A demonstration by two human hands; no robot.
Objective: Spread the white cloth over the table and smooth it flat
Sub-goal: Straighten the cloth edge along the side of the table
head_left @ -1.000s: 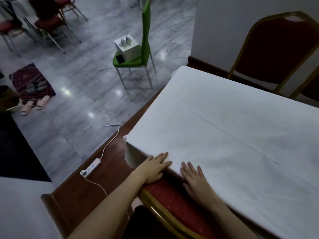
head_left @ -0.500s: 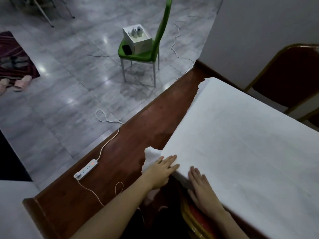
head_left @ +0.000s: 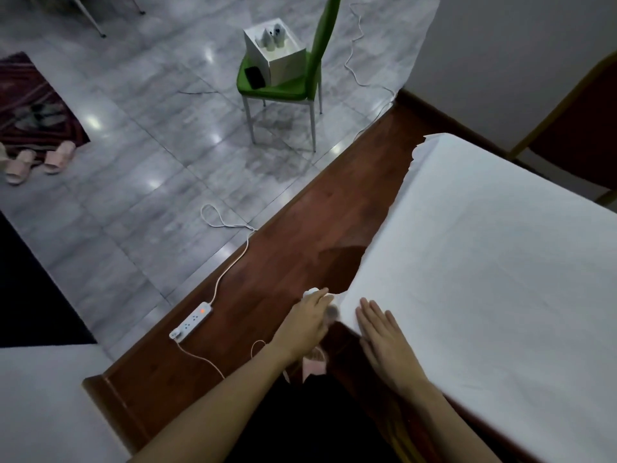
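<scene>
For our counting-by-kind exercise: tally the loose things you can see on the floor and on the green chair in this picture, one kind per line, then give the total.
Pink slippers: 2
Power strips: 1
Rugs: 1
White boxes on the green chair: 1
Dark flat items beside the box, probably a phone: 1
Total: 6

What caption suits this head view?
Left hand grips the white cloth corner; right hand lies flat on it.
</scene>
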